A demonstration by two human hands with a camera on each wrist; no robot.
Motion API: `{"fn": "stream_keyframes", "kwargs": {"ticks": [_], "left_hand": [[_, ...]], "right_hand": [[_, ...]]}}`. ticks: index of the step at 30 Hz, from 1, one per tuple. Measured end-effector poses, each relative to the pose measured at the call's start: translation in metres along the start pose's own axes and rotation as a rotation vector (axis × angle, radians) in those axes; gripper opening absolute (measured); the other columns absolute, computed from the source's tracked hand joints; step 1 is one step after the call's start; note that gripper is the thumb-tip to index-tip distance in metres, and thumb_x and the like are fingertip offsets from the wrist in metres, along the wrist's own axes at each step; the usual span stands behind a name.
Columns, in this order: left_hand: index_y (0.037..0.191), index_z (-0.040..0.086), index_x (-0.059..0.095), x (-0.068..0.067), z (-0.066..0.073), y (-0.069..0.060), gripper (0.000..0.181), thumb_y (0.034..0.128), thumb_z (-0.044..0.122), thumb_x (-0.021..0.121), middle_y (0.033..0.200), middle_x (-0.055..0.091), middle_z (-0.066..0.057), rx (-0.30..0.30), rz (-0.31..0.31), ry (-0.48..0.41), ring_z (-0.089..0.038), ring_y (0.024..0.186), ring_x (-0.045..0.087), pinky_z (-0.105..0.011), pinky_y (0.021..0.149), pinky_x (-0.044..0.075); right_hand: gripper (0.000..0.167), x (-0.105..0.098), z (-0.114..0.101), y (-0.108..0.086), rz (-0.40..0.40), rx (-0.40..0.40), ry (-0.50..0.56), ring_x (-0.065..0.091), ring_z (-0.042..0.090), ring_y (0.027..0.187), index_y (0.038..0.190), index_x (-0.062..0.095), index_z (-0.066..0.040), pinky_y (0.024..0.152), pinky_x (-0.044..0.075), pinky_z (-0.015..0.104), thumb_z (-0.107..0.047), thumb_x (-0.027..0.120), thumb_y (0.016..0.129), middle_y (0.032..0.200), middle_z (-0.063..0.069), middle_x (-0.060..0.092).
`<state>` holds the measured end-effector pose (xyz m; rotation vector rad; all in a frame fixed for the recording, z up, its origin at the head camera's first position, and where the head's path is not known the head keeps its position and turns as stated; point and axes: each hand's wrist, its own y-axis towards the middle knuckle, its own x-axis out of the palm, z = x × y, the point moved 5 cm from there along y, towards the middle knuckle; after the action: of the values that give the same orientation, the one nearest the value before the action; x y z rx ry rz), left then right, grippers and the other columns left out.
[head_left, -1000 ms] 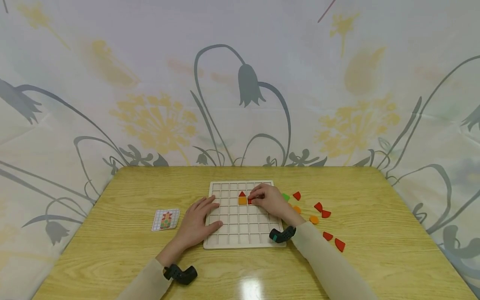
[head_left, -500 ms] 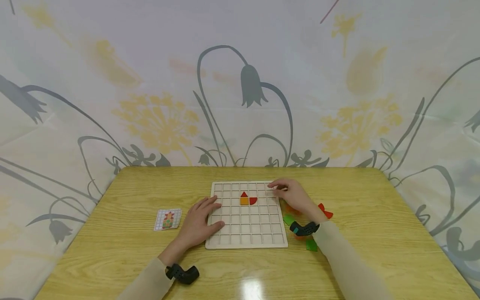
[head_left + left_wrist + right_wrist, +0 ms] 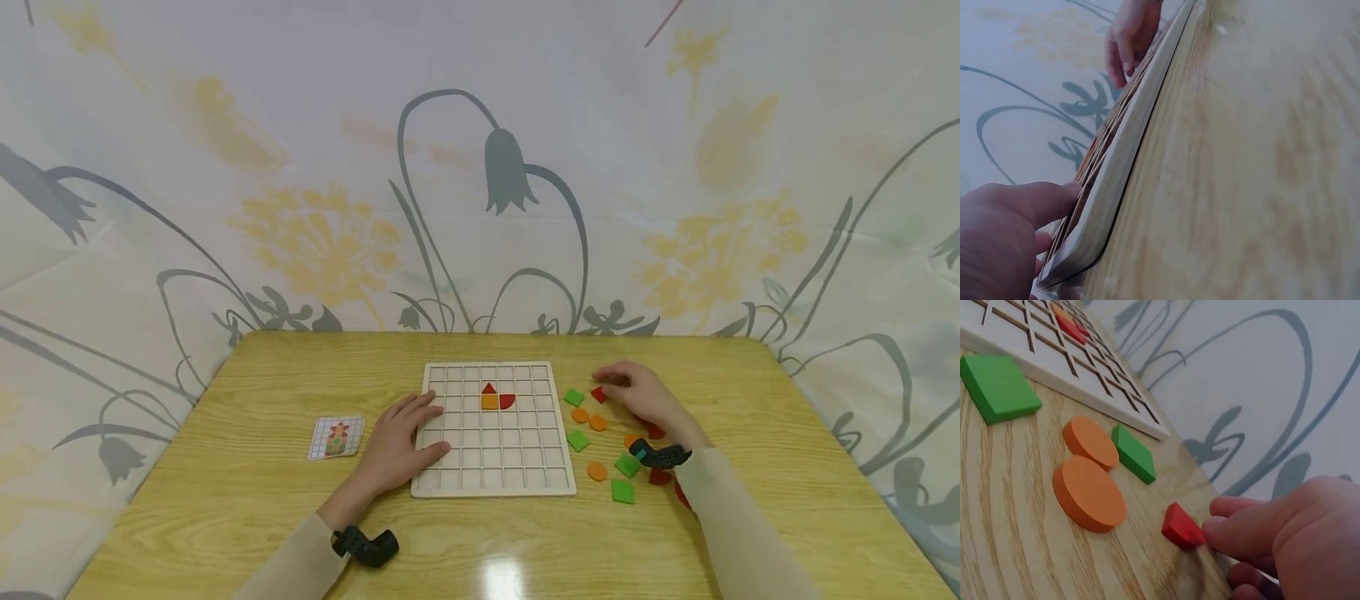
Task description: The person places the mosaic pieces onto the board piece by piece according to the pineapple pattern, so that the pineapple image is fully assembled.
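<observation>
A pale square grid board (image 3: 480, 454) lies on the table. My left hand (image 3: 401, 446) rests on its left edge with the fingers spread; in the left wrist view the thumb (image 3: 1054, 199) lies over the rim. Set in the grid are a red triangle (image 3: 489, 388), an orange square (image 3: 490, 402) and a red quarter-circle piece (image 3: 507, 402). To the right of the board my right hand (image 3: 641, 396) is at another red quarter-circle piece (image 3: 1180, 526) lying on the table. Its thumb and forefinger tips meet or nearly meet that piece's edge, with no grip showing.
Several green squares (image 3: 622, 491), orange discs (image 3: 597, 471) and red pieces (image 3: 660, 476) lie scattered right of the board, some partly under the right wrist. A pattern card (image 3: 336, 437) lies left of the left hand. A patterned curtain (image 3: 480, 208) hangs behind the table.
My right hand has left the red quarter-circle piece in the grid beside the orange square and moved right to the loose pieces. The left hand stays on the board's edge.
</observation>
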<state>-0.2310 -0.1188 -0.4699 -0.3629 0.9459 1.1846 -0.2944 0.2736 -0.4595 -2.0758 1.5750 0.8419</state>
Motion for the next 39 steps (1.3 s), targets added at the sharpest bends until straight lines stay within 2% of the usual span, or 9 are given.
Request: {"fn": "stream_keyframes", "kwargs": {"ticks": [2, 6, 11, 19, 29, 33, 39], "left_hand": [[0.134, 0.01, 0.062, 0.0, -0.0002, 0.0006, 0.055, 0.0882, 0.037, 0.073, 0.155, 0.042, -0.007, 0.0, -0.005, -0.003, -0.035, 0.144, 0.03, -0.061, 0.113, 0.022], [0.134, 0.009, 0.062, -0.0001, 0.0004, 0.0011, 0.055, 0.0881, 0.038, 0.073, 0.154, 0.043, -0.008, 0.015, 0.003, -0.002, -0.036, 0.143, 0.031, -0.063, 0.112, 0.023], [0.133, 0.008, 0.063, -0.0015, 0.0011, -0.0002, 0.055, 0.0872, 0.036, 0.074, 0.153, 0.045, -0.01, 0.02, 0.026, -0.004, -0.038, 0.142, 0.033, -0.064, 0.11, 0.025], [0.134, 0.009, 0.063, -0.001, 0.0003, -0.0004, 0.055, 0.0873, 0.036, 0.074, 0.155, 0.042, -0.008, -0.014, 0.006, -0.007, -0.035, 0.144, 0.03, -0.062, 0.112, 0.023], [0.134, 0.01, 0.063, -0.0006, -0.0003, 0.0002, 0.055, 0.0874, 0.036, 0.074, 0.155, 0.042, -0.006, -0.012, 0.009, -0.014, -0.035, 0.144, 0.03, -0.062, 0.112, 0.023], [0.133, 0.01, 0.063, -0.0014, 0.0005, -0.0003, 0.055, 0.0871, 0.036, 0.074, 0.154, 0.043, -0.007, -0.003, 0.016, -0.008, -0.035, 0.144, 0.031, -0.063, 0.112, 0.024], [0.134, 0.01, 0.063, -0.0007, 0.0003, 0.0003, 0.055, 0.0868, 0.037, 0.074, 0.154, 0.043, -0.007, 0.003, 0.015, -0.008, -0.035, 0.144, 0.031, -0.062, 0.112, 0.023]], "right_hand": [[0.031, -0.0013, 0.0048, -0.0026, -0.035, 0.026, 0.039, 0.058, 0.035, 0.112, 0.13, 0.063, 0.0, 0.094, 0.048, 0.048, -0.009, 0.056, 0.101, 0.128, 0.018, 0.06], [0.034, -0.0026, 0.0076, -0.0036, -0.084, 0.045, 0.094, 0.057, 0.032, 0.109, 0.132, 0.06, 0.001, 0.088, 0.049, 0.042, -0.011, 0.057, 0.101, 0.131, 0.02, 0.056], [0.033, -0.0014, 0.0045, -0.002, -0.11, 0.029, 0.076, 0.055, 0.029, 0.105, 0.128, 0.064, 0.0, 0.085, 0.048, 0.039, -0.014, 0.064, 0.098, 0.128, 0.019, 0.055], [0.023, -0.0007, -0.001, -0.0001, -0.093, 0.022, 0.028, 0.051, 0.025, 0.093, 0.115, 0.069, 0.001, 0.081, 0.045, 0.039, -0.01, 0.069, 0.094, 0.117, 0.016, 0.058], [0.015, 0.0002, 0.0026, -0.0004, -0.105, 0.058, 0.089, 0.054, 0.024, 0.083, 0.103, 0.062, -0.002, 0.074, 0.045, 0.033, -0.009, 0.071, 0.093, 0.094, 0.008, 0.064], [0.014, 0.0003, 0.0033, 0.0007, -0.094, 0.056, 0.081, 0.055, 0.023, 0.082, 0.103, 0.062, -0.003, 0.074, 0.045, 0.032, -0.01, 0.07, 0.093, 0.094, 0.007, 0.064], [0.017, -0.0022, 0.0049, -0.0038, -0.084, 0.089, 0.157, 0.058, 0.024, 0.091, 0.112, 0.064, 0.0, 0.077, 0.048, 0.032, -0.01, 0.063, 0.098, 0.106, 0.012, 0.066]]}}
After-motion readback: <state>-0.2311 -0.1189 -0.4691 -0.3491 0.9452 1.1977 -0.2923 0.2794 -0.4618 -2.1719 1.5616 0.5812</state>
